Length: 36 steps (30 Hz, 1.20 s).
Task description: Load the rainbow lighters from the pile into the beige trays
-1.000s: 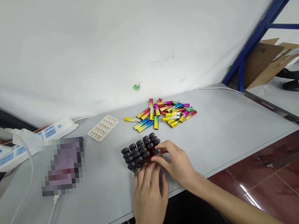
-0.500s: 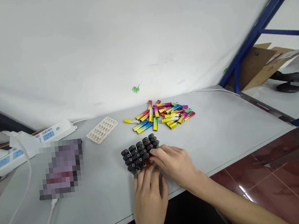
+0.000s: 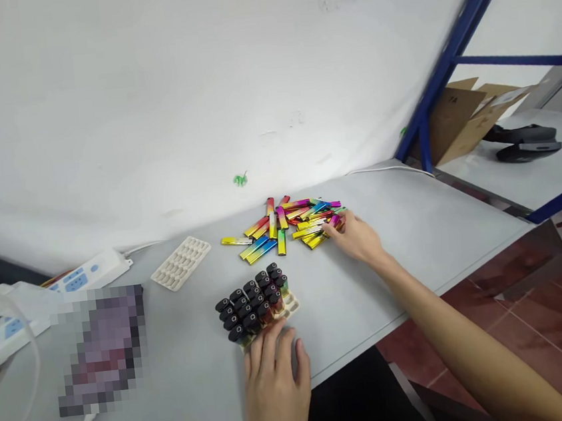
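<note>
two trays; spread left hand touches one; right hand (grip: can't tell) meets one stick pile

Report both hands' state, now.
Left hand: open, at the near edge of the pale tray.
Right hand: at the colourful pile; its grip cannot be told.

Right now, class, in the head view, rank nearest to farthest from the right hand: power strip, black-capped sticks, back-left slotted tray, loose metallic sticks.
1. Loose metallic sticks: at the right hand.
2. Black-capped sticks: left, nearer the camera.
3. Back-left slotted tray: farther left.
4. Power strip: far left.
</note>
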{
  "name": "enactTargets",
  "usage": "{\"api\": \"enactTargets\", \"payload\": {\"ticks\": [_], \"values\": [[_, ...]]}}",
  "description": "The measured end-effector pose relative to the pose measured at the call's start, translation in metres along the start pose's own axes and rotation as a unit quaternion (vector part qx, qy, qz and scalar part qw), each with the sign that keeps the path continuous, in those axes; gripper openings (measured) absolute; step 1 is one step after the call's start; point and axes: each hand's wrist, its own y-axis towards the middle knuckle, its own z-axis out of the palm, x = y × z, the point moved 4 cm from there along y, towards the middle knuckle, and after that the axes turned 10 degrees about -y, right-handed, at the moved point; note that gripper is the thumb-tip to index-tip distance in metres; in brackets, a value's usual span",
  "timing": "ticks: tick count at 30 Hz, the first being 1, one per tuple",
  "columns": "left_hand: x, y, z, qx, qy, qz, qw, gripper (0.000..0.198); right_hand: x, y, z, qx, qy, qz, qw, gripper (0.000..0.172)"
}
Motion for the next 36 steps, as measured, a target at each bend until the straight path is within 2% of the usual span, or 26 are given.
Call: {"api": "enactTargets", "payload": {"ticks": [2,5,10,12,18,27,36], "values": [[0.0,0.0,0.0,0.003,0.004,0.004,1.0,0.014,-0.008,0.003,0.006,0.021,0.024,0.0,0.999,0.048],[0.0,0.0,-0.001,0.002,0.008,0.004,1.0,0.014,-0.018,-0.004,0.01,0.018,0.083,-0.017,0.996,0.041],[0.0,0.002,-0.001,0.006,0.008,0.013,1.0,0.014,-0.03,-0.017,0.009,-0.058,0.129,-0.071,0.987,0.034],[0.0,0.002,-0.001,0.007,0.013,0.016,1.0,0.014,-0.031,-0.022,0.009,-0.071,0.146,-0.091,0.983,0.033],[0.001,0.002,0.0,0.011,0.013,0.01,1.0,0.016,-0.022,-0.031,0.009,-0.021,0.161,-0.114,0.98,0.037],[0.001,0.002,0.001,0.019,0.012,0.003,1.0,0.018,-0.017,-0.036,0.007,0.004,0.162,-0.118,0.98,0.029],[0.001,0.002,0.001,0.016,0.012,0.001,1.0,0.02,-0.016,-0.039,0.006,0.012,0.17,-0.126,0.977,0.03]]}}
